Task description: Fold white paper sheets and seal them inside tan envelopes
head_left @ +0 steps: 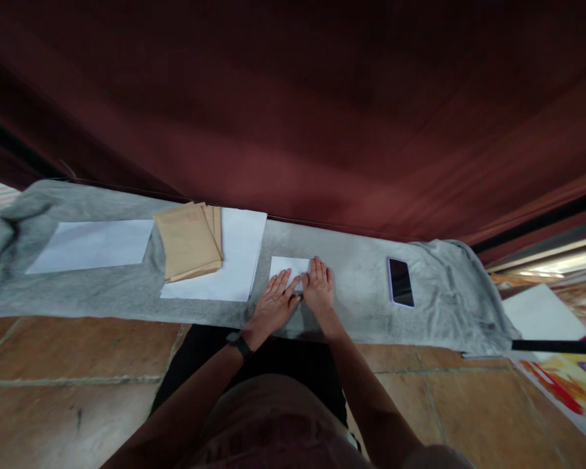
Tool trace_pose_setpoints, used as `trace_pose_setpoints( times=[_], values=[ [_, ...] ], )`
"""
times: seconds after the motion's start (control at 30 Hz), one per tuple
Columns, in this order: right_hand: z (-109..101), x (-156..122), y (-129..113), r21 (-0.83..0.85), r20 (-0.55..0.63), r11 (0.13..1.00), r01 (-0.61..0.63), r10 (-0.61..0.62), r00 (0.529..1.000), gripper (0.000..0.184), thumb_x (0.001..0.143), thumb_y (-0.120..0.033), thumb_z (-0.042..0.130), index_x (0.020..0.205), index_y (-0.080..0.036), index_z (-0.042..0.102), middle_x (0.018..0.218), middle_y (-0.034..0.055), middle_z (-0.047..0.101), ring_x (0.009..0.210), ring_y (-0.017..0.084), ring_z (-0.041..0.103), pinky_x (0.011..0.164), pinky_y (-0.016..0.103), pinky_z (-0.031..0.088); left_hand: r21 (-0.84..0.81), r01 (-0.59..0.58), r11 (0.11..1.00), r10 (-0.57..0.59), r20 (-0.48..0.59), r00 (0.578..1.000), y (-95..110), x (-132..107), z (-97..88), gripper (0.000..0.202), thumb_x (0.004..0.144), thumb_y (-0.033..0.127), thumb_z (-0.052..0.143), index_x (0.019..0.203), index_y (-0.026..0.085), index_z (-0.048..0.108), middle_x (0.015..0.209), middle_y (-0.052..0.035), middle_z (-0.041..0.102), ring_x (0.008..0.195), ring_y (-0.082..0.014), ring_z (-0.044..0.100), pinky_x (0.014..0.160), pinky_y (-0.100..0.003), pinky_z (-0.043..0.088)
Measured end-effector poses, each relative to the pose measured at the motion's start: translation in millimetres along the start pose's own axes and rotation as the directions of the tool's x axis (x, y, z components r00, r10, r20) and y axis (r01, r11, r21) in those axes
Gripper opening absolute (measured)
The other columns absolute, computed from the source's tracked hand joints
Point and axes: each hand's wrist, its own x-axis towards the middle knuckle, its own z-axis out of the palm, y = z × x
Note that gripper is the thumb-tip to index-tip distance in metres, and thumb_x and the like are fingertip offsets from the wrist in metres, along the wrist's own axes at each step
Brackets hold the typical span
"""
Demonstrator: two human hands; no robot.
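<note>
A small white piece of paper [289, 263], perhaps folded, lies on the grey cloth in front of me. My left hand [275, 302] rests flat on its lower left part, fingers stretched out. On the paper's right edge lies my right hand [318, 286], palm down with its fingers straight. The two thumbs come close together near the lower edge, and my hands hide much of the paper's lower part. To the left, brown envelopes [185, 241] are stacked on top of larger white sheets [239, 254].
The grey cloth [361, 273] covers a long narrow surface. Another white sheet [97, 244] lies at its far left, and a phone [401, 282] at the right. Behind hangs a dark red curtain [293, 130]. A colourful printed bag or box [571, 384] stands at the lower right.
</note>
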Motion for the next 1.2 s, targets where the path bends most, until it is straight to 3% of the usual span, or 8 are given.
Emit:
trace_pose_setpoints(
  times=[0.43,0.53,0.63,0.7,0.97,1.2],
  values=[
    [0,0,2,0.094,-0.039,0.996,-0.009,0.013,0.999,0.054,0.108,-0.032,0.035,0.155,-0.007,0.044,0.159,0.0214,0.044,0.150,0.030,0.040,0.122,0.057,0.029,0.008,-0.075,0.997,0.075,0.018,0.997,-11,-14,-9.1,0.066,0.099,0.052,0.054,0.156,0.021,0.043,0.168,-0.0151,0.031,0.157,-0.0306,0.026,0.128,-0.051,0.023],
    [-5,3,-6,0.200,0.025,0.972,0.121,-0.129,0.991,0.049,0.109,-0.032,0.034,0.151,-0.014,0.051,0.158,0.0151,0.048,0.149,0.024,0.041,0.125,0.051,0.030,-0.006,-0.092,0.996,0.093,0.019,0.996,-12,-13,-6.4,0.067,0.099,0.052,0.054,0.155,0.017,0.045,0.165,-0.0165,0.036,0.156,-0.0300,0.028,0.128,-0.050,0.022],
    [-6,8,-20,0.332,0.120,0.884,0.330,-0.386,0.915,0.044,0.109,-0.029,0.034,0.145,-0.022,0.060,0.153,0.0065,0.056,0.146,0.016,0.046,0.126,0.040,0.032,-0.039,-0.101,0.994,0.102,0.037,0.994,-13,-13,-1.4,0.068,0.097,0.051,0.056,0.150,0.010,0.048,0.158,-0.0197,0.047,0.152,-0.0299,0.037,0.128,-0.048,0.025],
    [-3,13,-30,0.365,0.153,0.846,0.388,-0.466,0.872,0.043,0.109,-0.027,0.034,0.142,-0.023,0.062,0.151,0.0043,0.058,0.145,0.015,0.047,0.126,0.037,0.032,-0.061,-0.100,0.993,0.103,0.050,0.993,-14,-13,0.3,0.065,0.096,0.049,0.057,0.148,0.009,0.051,0.153,-0.0199,0.053,0.150,-0.0296,0.041,0.127,-0.047,0.027],
    [5,40,-41,0.287,0.234,0.871,0.398,-0.467,0.853,0.046,0.111,-0.031,0.030,0.146,-0.021,0.058,0.159,0.0041,0.048,0.149,0.020,0.042,0.127,0.046,0.027,-0.089,-0.190,0.978,0.194,0.037,0.980,-13,-12,-9.2,0.067,0.098,0.051,0.056,0.144,0.004,0.052,0.152,-0.0233,0.052,0.150,-0.0311,0.039,0.127,-0.045,0.025],
    [9,53,-43,0.262,0.266,0.881,0.394,-0.458,0.848,0.047,0.110,-0.031,0.029,0.150,-0.021,0.054,0.159,0.0042,0.049,0.148,0.019,0.043,0.127,0.046,0.026,-0.114,-0.239,0.964,0.250,0.100,0.963,-13,-13,-13.6,0.067,0.098,0.053,0.054,0.147,0.008,0.051,0.154,-0.0204,0.051,0.150,-0.0295,0.039,0.128,-0.045,0.023]
  ],
)
